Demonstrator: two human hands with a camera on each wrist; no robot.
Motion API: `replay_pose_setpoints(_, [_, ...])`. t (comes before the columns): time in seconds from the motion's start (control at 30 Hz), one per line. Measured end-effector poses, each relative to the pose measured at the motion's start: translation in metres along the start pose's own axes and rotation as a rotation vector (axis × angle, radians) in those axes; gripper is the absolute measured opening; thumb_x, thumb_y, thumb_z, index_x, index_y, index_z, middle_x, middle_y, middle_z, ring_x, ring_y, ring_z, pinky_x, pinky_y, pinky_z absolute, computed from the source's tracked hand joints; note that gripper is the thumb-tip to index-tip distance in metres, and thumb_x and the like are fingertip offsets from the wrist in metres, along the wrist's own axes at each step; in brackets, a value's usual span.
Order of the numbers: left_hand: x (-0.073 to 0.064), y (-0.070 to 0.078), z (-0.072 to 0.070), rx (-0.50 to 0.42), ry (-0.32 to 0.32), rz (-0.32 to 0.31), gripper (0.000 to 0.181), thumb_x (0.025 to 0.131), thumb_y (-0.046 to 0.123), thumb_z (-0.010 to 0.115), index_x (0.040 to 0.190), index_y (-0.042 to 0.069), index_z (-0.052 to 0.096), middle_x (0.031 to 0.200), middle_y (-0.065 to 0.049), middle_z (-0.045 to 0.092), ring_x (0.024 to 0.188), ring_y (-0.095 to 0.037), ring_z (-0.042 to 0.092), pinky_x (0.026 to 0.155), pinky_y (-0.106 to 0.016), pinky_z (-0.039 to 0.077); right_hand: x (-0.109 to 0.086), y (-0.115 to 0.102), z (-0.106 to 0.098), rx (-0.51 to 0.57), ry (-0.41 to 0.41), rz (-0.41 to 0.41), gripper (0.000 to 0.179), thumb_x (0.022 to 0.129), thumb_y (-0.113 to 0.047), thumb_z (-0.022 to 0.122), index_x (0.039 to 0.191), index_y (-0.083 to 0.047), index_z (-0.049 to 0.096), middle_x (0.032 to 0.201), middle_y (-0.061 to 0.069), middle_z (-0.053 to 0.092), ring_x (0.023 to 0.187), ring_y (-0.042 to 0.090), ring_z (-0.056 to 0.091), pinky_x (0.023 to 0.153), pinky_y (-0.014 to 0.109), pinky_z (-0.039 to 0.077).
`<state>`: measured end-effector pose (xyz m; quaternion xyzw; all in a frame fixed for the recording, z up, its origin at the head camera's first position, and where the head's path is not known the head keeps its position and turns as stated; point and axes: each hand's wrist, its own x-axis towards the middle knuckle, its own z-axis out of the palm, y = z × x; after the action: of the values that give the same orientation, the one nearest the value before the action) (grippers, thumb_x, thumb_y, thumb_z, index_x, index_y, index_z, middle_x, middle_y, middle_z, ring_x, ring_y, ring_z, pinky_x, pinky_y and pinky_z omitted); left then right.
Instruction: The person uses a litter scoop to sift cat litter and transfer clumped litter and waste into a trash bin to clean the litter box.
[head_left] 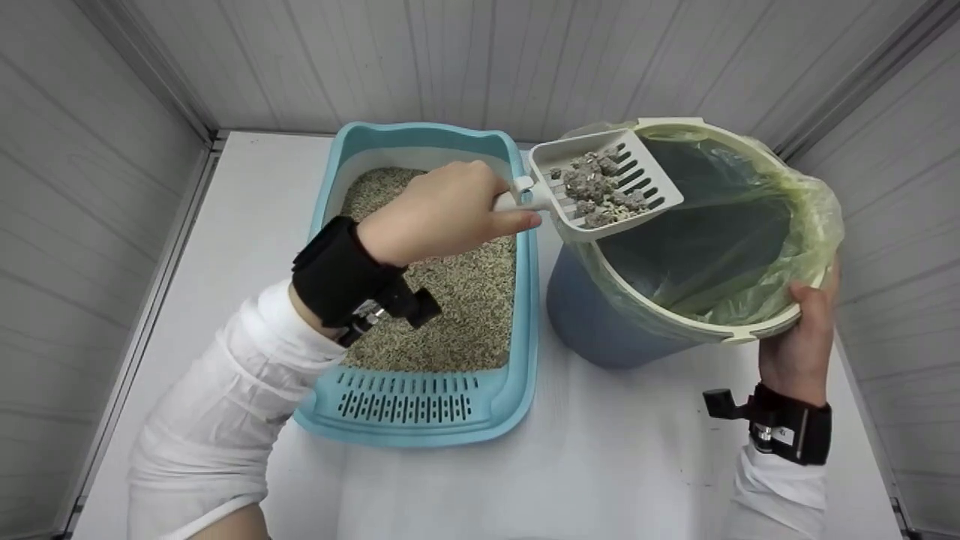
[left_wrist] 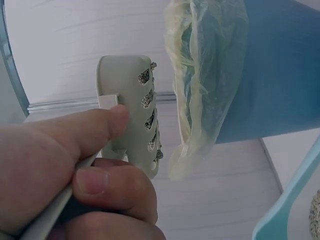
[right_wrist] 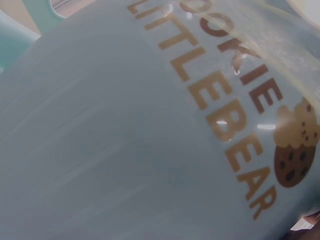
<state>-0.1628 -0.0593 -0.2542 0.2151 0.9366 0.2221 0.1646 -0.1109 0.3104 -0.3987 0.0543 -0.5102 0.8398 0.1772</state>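
My left hand grips the handle of a white slotted litter scoop, its thumb and fingers curled round it in the left wrist view. Grey litter clumps and some loose grains lie in the scoop, which is over the near-left rim of a blue trash bin. A yellowish clear bag lines the bin and folds over its cream rim. On the bin's right side, my right hand holds the rim, thumb on top; the fingers are mostly hidden. The bin leans.
Left of the bin stands a light-blue litter box filled with tan granular litter. Its front ledge has slots. Both are on a white table with grey panel walls behind and at the sides.
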Motion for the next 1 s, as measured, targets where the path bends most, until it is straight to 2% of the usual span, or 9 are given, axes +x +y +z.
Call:
replay_pose_setpoints(0.17, [0.015,0.008,0.007,0.028,0.005,0.026,0.043,0.091,0.053,0.052,0.066,0.018,0.044,0.062,0.005,0.04,0.054,-0.011,0.039,0.053,-0.027,0.033,0.001,0.0,-0.001,0.015,-0.001,0.006,0.065,0.085,0.0,0.029,0.147,-0.02,0.03,0.152,0.012,0.025,0.141,0.029,0.021,0.114,0.039,0.019])
replay_pose_setpoints(0.33, [0.028,0.017,0.018,0.113,0.003,0.041,0.044,0.091,0.056,0.05,0.07,0.018,0.049,0.066,0.004,0.047,0.06,-0.013,0.047,0.054,-0.031,0.039,0.001,0.001,-0.001,0.019,0.007,0.013,0.065,0.085,-0.001,0.03,0.147,-0.021,0.03,0.152,0.013,0.025,0.141,0.03,0.021,0.114,0.039,0.021])
replay_pose_setpoints(0.5, [0.036,0.028,0.027,0.29,0.113,0.069,0.044,0.093,0.053,0.049,0.069,0.016,0.049,0.068,0.002,0.05,0.063,-0.016,0.051,0.057,-0.038,0.047,0.001,0.001,-0.002,0.027,0.026,0.018,0.064,0.086,-0.001,0.032,0.146,-0.02,0.031,0.152,0.013,0.025,0.14,0.03,0.021,0.114,0.04,0.02])
replay_pose_setpoints(0.6, [0.039,0.035,0.032,0.422,0.213,0.087,0.04,0.093,0.049,0.053,0.073,0.014,0.057,0.073,0.0,0.058,0.067,-0.018,0.058,0.061,-0.04,0.052,0.001,0.0,-0.003,0.023,0.033,0.02,0.064,0.086,-0.001,0.033,0.146,-0.021,0.031,0.152,0.013,0.026,0.14,0.029,0.021,0.114,0.04,0.019])
replay_pose_setpoints(0.67, [0.042,0.038,0.036,0.496,0.293,0.122,0.035,0.093,0.043,0.056,0.077,0.013,0.063,0.074,-0.001,0.062,0.069,-0.018,0.062,0.063,-0.039,0.053,0.0,0.0,-0.003,0.025,0.043,0.026,0.064,0.086,0.0,0.033,0.146,-0.021,0.031,0.151,0.012,0.026,0.14,0.029,0.021,0.114,0.04,0.018])
replay_pose_setpoints(0.77, [0.048,0.04,0.043,0.585,0.4,0.176,0.026,0.094,0.029,0.056,0.075,0.013,0.063,0.071,0.001,0.063,0.065,-0.016,0.062,0.059,-0.036,0.053,0.0,-0.001,-0.003,0.021,0.05,0.032,0.064,0.086,-0.001,0.033,0.146,-0.021,0.031,0.151,0.012,0.026,0.14,0.029,0.022,0.114,0.04,0.019])
replay_pose_setpoints(0.83, [0.05,0.041,0.046,0.632,0.43,0.205,0.024,0.094,0.017,0.053,0.071,0.013,0.059,0.067,0.002,0.058,0.06,-0.013,0.057,0.056,-0.033,0.052,0.0,-0.001,-0.004,0.014,0.043,0.027,0.064,0.086,-0.001,0.032,0.147,-0.022,0.031,0.151,0.011,0.026,0.14,0.029,0.022,0.113,0.04,0.02])
replay_pose_setpoints(0.9, [0.052,0.043,0.049,0.681,0.424,0.218,0.026,0.093,0.007,0.048,0.07,0.015,0.057,0.066,0.004,0.056,0.056,-0.01,0.051,0.053,-0.03,0.051,0.001,-0.001,-0.004,0.011,0.031,0.02,0.065,0.086,-0.001,0.031,0.147,-0.022,0.031,0.152,0.011,0.026,0.14,0.029,0.022,0.113,0.039,0.02])
replay_pose_setpoints(1.0, [0.054,0.047,0.05,0.765,0.383,0.232,0.027,0.094,0.002,0.045,0.076,0.014,0.06,0.069,0.005,0.058,0.055,-0.008,0.046,0.052,-0.027,0.05,0.001,-0.001,-0.004,0.0,0.01,0.008,0.065,0.085,-0.001,0.03,0.147,-0.022,0.031,0.152,0.01,0.025,0.141,0.028,0.021,0.114,0.038,0.02])
